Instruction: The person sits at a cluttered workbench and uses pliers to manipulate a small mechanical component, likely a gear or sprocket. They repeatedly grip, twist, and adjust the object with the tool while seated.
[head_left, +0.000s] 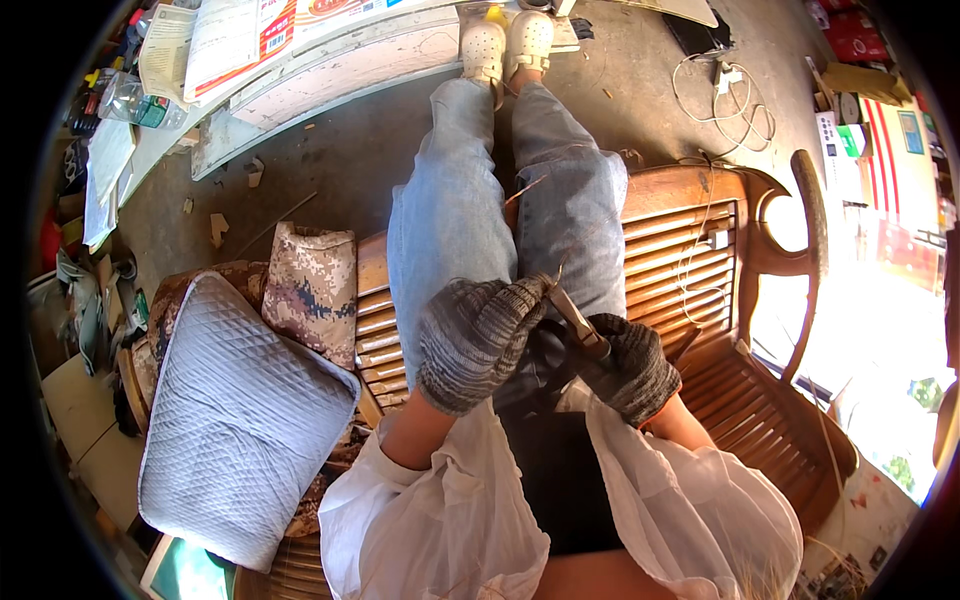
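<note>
Both my hands wear grey-and-black striped knit gloves and meet above my lap. My right hand (637,368) is closed around the brown end of a slim, knife-like tool (574,318). Its pale, flat length slants up and left toward my other hand. My left hand (478,342) is closed, fingertips pressed together at the tool's far tip; a thin, pointed sliver (561,268) sticks up there. Whether the left fingers hold that sliver or the tool's tip cannot be made out. Dark, strap-like material (540,352) lies between the hands, partly hidden by them.
I sit on a slatted wooden bench (690,262). A grey quilted cushion (245,420) and a camouflage-patterned cushion (312,290) lie at my left. A white-edged table (330,85) with papers and a plastic bottle (140,103) stands ahead. A pale cable (745,115) coils on the floor.
</note>
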